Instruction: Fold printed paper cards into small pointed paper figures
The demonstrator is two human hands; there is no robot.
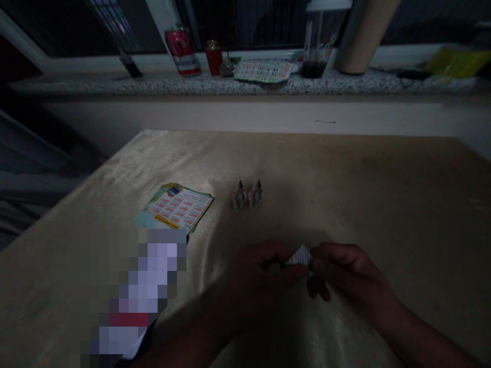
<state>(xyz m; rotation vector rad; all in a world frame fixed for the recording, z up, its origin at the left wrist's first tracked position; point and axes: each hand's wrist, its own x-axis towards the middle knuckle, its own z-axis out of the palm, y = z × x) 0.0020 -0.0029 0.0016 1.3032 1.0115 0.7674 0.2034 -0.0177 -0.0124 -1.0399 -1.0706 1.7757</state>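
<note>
Between my two hands is a small piece of folded printed paper point(301, 255), its pointed tip facing up. My left hand point(261, 268) pinches its left side between thumb and fingers. From the right, my right hand point(349, 271) grips the opposite edge, with some fingers curled below. Farther back on the table stand two folded paper pieces, a left one point(238, 197) and a right one point(255, 195), side by side with points upward. A stack of printed calendar sheets point(180, 207) lies to their left.
A blurred-out phone-like object point(141, 291) lies at the left front of the table point(364, 174). On the granite windowsill point(153, 88) are a red can point(183, 53), a red lighter-like item point(214, 59), printed paper point(263, 70), a clear cup point(318, 46) and a cardboard tube point(360, 41).
</note>
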